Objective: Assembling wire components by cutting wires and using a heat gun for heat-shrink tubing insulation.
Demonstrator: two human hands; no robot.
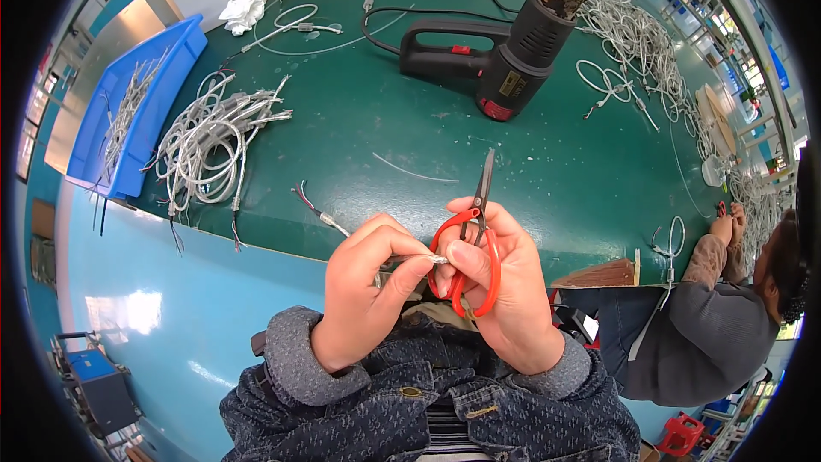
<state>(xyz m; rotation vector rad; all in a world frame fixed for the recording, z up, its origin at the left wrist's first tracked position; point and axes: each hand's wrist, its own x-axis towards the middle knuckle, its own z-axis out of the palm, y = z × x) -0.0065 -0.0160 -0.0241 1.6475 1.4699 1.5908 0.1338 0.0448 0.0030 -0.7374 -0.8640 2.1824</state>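
My left hand (369, 291) pinches a white cable (332, 222) close to one end, in front of my body. The cable's other visible end, with thin coloured wires fanned out, lies over the table edge to the left. Red-handled scissors (493, 278) rest in my right hand (513, 295), their dark blades pointing up and away from me. The right thumb and a finger also meet the cable's tip beside the left fingertips. A loose thin clear strand (415, 169) lies on the green table (333, 137) beyond my hands.
A black heat gun (513, 56) stands nozzle-up at the back. Left lie a bundle of white cables (209, 141) and a blue tray (184, 51) holding wire pieces. A big cable heap (641, 43) fills the far right. Another person (701, 316) works at the right edge.
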